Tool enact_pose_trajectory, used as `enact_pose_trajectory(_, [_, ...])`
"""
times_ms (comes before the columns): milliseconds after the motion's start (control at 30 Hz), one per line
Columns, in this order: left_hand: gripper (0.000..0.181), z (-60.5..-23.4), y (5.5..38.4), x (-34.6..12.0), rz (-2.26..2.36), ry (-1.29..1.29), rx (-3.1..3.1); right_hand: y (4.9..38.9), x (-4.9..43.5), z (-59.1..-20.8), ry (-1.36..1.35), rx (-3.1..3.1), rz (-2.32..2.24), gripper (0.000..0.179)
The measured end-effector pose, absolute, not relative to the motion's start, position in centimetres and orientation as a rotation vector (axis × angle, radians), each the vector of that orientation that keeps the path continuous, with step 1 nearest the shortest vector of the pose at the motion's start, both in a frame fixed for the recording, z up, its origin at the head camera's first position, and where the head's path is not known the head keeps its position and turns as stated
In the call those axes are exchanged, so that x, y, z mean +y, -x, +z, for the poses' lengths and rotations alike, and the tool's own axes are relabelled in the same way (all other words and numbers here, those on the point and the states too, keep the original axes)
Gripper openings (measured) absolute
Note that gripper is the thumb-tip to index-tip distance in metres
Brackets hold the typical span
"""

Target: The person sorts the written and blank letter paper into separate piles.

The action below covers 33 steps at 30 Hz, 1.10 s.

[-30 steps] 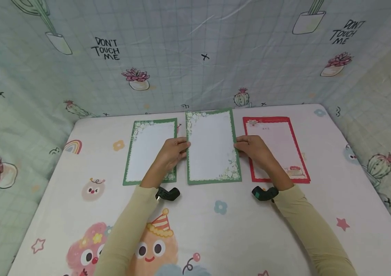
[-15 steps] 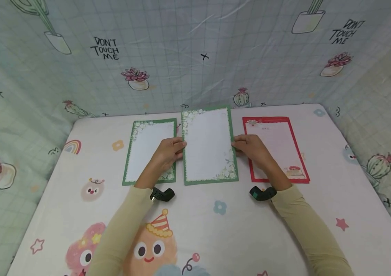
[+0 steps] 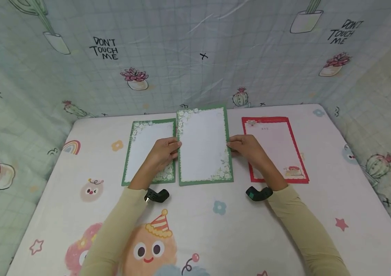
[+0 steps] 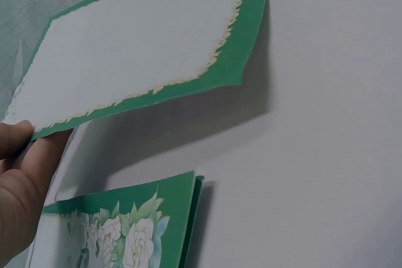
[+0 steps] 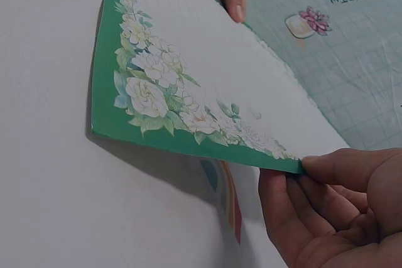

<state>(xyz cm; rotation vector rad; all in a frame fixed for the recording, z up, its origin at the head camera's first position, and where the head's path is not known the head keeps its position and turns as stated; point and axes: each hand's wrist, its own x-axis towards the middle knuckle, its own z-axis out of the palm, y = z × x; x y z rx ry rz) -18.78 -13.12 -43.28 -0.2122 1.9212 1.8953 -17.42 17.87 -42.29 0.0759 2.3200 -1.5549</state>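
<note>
Between my two hands a sheet of green-bordered stationery paper (image 3: 203,145) with white flowers in its corners is raised over the table. My left hand (image 3: 162,155) pinches its left edge, thumb on top and fingers beneath. On the opposite edge, my right hand (image 3: 248,149) pinches it the same way, as the right wrist view shows with the thumb over the flowered paper (image 5: 188,105). Below my left hand lies a matching green-bordered stack (image 3: 143,142), whose layered edge (image 4: 188,218) shows in the left wrist view. My right forearm reaches over part of a red-bordered sheet (image 3: 278,145).
The table is covered by a white cloth (image 3: 216,237) with cartoon prints. Behind it rises a pale green fabric backdrop (image 3: 181,46) with plant drawings, which also runs along both sides. A black wrist camera (image 3: 157,195) sits at my left wrist, another black camera (image 3: 259,193) at my right.
Both hands have carried the green-bordered paper to the left, so its left edge now reaches the right edge of the left stack in the head view. The stack and the red-bordered sheet stay put.
</note>
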Motion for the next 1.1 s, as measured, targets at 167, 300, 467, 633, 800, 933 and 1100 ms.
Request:
enact_pose_trajectory(167, [0.042, -42.8, 18.6, -13.6, 1.858, 0.207, 1.938, 17.3, 17.6, -42.2, -0.075, 2.308, -1.565, 0.039])
enact_pose_trajectory(300, [0.057, -42.6, 18.5, -13.9, 1.823, 0.208, 1.955, 17.2, 17.4, -42.2, -0.075, 2.287, -1.584, 0.04])
enact_pose_trajectory(467, [0.054, -42.4, 18.4, -14.1, 1.824, 0.223, 1.971, 17.2, 17.3, -42.4, -0.059, 2.296, -1.581, 0.041])
enact_pose_trajectory(633, [0.053, -42.1, 18.3, -14.5, 1.857, 0.214, 1.95, 17.3, 16.9, -42.5, -0.031, 2.297, -1.584, 0.039])
enact_pose_trajectory(800, [0.055, -41.9, 18.3, -15.1, 1.865, 0.192, 1.945, 17.3, 16.4, -42.3, -0.04, 2.249, -1.625, 0.039])
enact_pose_trajectory(933, [0.055, -42.1, 18.3, -15.4, 1.861, 0.212, 1.937, 17.3, 16.1, -42.2, -0.046, 2.192, -1.688, 0.037])
enact_pose_trajectory(1100, [0.046, -42.3, 18.2, -15.8, 1.897, 0.24, 1.92, 17.4, 15.7, -42.3, -0.032, 2.19, -1.705, 0.035])
